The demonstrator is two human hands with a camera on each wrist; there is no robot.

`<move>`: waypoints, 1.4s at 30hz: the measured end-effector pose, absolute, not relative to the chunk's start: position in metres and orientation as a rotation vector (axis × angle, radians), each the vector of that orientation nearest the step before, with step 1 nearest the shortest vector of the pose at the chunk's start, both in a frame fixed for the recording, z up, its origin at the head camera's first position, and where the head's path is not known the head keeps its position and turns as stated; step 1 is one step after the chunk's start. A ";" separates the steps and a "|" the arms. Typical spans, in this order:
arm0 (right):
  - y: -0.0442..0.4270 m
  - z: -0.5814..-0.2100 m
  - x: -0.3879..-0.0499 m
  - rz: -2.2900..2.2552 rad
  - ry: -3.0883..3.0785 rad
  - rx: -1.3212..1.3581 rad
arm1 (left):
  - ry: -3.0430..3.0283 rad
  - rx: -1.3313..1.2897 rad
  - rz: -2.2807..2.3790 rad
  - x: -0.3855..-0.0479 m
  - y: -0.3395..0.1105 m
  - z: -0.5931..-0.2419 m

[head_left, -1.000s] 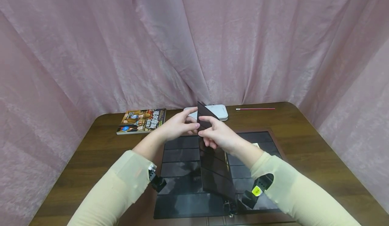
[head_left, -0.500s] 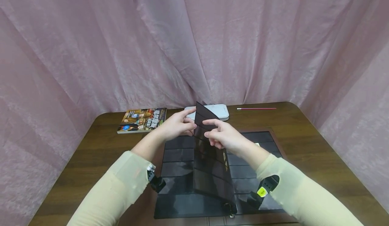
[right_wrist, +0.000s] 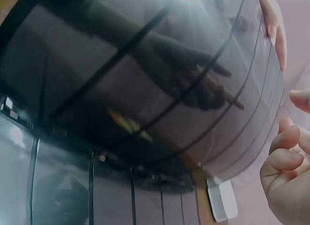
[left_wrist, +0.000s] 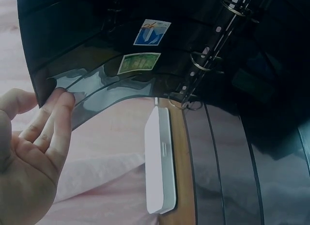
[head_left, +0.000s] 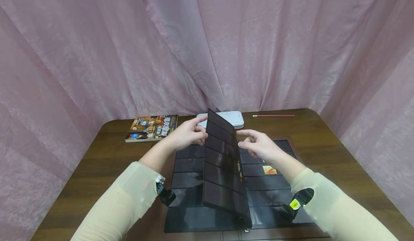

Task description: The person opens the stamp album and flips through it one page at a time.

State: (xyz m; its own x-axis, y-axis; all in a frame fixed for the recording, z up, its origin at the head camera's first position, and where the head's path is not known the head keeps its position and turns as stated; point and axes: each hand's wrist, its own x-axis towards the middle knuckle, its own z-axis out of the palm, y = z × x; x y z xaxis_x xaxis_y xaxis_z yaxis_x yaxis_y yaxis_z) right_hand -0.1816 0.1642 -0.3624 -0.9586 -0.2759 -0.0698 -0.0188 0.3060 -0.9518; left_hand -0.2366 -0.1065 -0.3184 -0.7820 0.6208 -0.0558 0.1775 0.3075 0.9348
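A black stamp album (head_left: 187, 219) lies spread out, with one pocketed page (head_left: 220, 162) standing nearly upright at its middle. My left hand (head_left: 189, 135) pinches that page at its upper left edge, thumb and fingers on opposite sides in the left wrist view. To the right of the page, my right hand (head_left: 260, 145) is held over the album with its index finger extended, gripping nothing. An orange-yellow stamp (head_left: 269, 170) sits on the right-hand page. In the left wrist view, a blue stamp (left_wrist: 152, 33) and a green stamp (left_wrist: 139, 63) show on the raised page, beside metal rings (left_wrist: 206, 62).
A colourful book (head_left: 152, 127) lies at the back left of the wooden table (head_left: 87, 172). Behind the album is a white case (head_left: 235, 118), partly covered by the raised page. A red pencil (head_left: 275, 116) rests at the back right. Pink curtains (head_left: 258, 46) hang behind.
My right hand has moved off the page to the right, uncovering the orange-yellow stamp. The raised page now leans further left, while my left hand has shifted only slightly.
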 end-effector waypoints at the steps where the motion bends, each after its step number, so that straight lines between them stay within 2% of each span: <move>1: 0.167 -0.364 -0.181 -1.697 2.369 -0.273 | 2.176 0.712 1.469 -0.237 -0.107 -0.318; 34: 0.246 -0.431 -0.175 -0.946 2.904 -0.343 | 2.427 0.729 1.268 -0.237 -0.112 -0.325; 42: 0.268 -0.446 -0.170 -0.815 2.980 -0.275 | 2.500 0.677 1.223 -0.234 -0.104 -0.330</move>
State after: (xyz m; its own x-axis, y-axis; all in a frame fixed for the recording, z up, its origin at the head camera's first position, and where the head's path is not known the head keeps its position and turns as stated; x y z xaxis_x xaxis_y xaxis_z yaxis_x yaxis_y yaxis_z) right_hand -0.1698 0.2677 -0.4462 -0.9835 -0.1807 0.0085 -0.1599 0.8463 -0.5081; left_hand -0.2344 -0.1043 -0.3295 -0.8523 0.5215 -0.0406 0.2880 0.5327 0.7958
